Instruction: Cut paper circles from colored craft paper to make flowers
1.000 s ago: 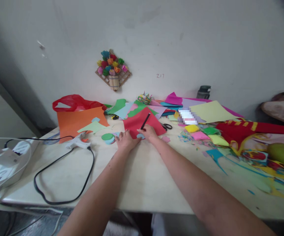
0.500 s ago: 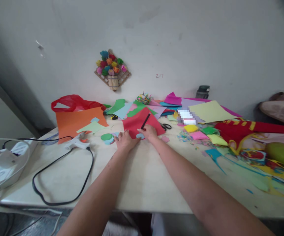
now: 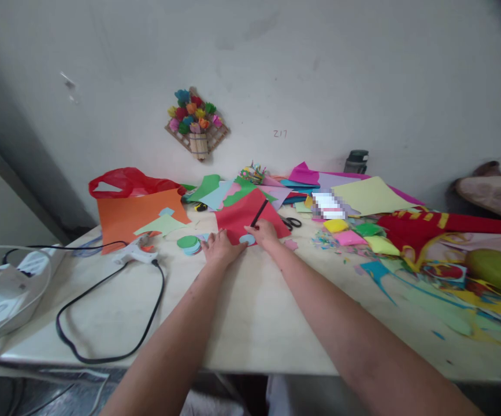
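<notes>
A red sheet of paper (image 3: 241,216) lies on the table in front of me. A small light blue paper circle (image 3: 247,238) rests on its near edge. My right hand (image 3: 264,234) is closed around a dark pencil (image 3: 259,213), whose tip is hidden beside the circle. My left hand (image 3: 223,249) lies flat with its fingers spread, its thumb reaching toward the circle at the red sheet's near corner. Just left of it is a stack of green and blue paper circles (image 3: 189,244). Black-handled scissors (image 3: 292,222) lie to the right, partly under the red sheet.
At left are a white glue gun (image 3: 137,252) with a looped black cord, a power strip (image 3: 37,268) and an orange sheet (image 3: 122,216). Paper scraps (image 3: 378,277), colored clay packets (image 3: 349,238) and a green mango-like fruit (image 3: 497,271) lie to the right. A dark bottle (image 3: 356,162) stands behind.
The pencil's upper end has tilted slightly to the right in my right hand. Both hands otherwise stay in place; the whole view has shifted a little.
</notes>
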Available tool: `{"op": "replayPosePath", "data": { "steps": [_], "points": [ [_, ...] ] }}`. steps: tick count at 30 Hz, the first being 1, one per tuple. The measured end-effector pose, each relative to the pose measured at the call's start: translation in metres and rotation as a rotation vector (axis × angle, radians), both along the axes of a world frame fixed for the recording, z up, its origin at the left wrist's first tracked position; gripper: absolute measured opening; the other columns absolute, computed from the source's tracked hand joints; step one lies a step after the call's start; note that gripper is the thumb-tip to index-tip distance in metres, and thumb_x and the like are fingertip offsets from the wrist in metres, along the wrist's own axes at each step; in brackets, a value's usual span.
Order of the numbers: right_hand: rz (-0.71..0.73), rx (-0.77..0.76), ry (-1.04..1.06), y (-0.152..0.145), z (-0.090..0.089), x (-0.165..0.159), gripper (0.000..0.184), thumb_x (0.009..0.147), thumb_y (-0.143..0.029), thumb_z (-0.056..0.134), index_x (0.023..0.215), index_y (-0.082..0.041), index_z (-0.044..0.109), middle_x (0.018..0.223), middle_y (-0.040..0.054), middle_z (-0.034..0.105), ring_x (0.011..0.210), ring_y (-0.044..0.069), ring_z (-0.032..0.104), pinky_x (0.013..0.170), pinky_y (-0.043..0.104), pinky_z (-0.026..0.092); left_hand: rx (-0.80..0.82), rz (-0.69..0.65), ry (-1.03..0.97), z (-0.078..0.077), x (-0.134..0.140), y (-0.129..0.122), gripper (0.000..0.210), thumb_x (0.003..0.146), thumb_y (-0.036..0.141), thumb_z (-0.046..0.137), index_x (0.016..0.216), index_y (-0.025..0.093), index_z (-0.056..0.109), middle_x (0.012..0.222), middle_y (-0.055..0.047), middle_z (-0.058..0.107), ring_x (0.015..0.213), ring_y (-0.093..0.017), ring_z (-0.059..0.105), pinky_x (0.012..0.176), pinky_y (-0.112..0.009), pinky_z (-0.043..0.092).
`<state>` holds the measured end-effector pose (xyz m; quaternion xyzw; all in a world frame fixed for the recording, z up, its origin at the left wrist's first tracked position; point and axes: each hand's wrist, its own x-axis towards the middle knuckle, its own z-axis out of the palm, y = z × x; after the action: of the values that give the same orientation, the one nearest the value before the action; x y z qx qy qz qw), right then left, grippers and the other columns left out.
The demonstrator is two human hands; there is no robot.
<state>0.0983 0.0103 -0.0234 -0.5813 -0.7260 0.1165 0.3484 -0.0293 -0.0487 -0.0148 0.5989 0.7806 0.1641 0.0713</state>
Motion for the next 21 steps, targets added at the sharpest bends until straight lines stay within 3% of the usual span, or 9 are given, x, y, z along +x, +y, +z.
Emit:
{"op": "replayPosePath", "data": {
  "steps": [14, 21],
  "points": [
    [0.019, -0.009, 0.034, 0.0003, 0.0016, 0.0048, 0.023, 0.075, -0.034, 0.059, 0.078, -0.013, 0.069, 0.079, 0.009, 0.069, 0.071, 0.016, 0.061, 0.065, 0.023, 0.042, -0.008, 0.001, -0.006, 0.0004, 0.0002, -0.0003, 0.085, 0.062, 0.068, 0.047, 0.131, 0.022, 0.033, 0.141, -0.008, 0.032, 0.132, -0.03, 0.015, 0.106, -0.049, 0.007],
    [-0.006, 0.006, 0.031, -0.002, 0.001, 0.0069, 0.023, 0.076, -0.034, 0.058, 0.081, -0.015, 0.07, 0.082, 0.0099, 0.069, 0.077, 0.018, 0.062, 0.067, 0.024, 0.043, -0.005, 0.007, 0.012, -0.003, -0.0008, 0.003, 0.082, 0.062, 0.068, 0.046, 0.131, 0.024, 0.033, 0.14, -0.008, 0.033, 0.132, -0.03, 0.015, 0.106, -0.049, 0.009]
  ]
}}
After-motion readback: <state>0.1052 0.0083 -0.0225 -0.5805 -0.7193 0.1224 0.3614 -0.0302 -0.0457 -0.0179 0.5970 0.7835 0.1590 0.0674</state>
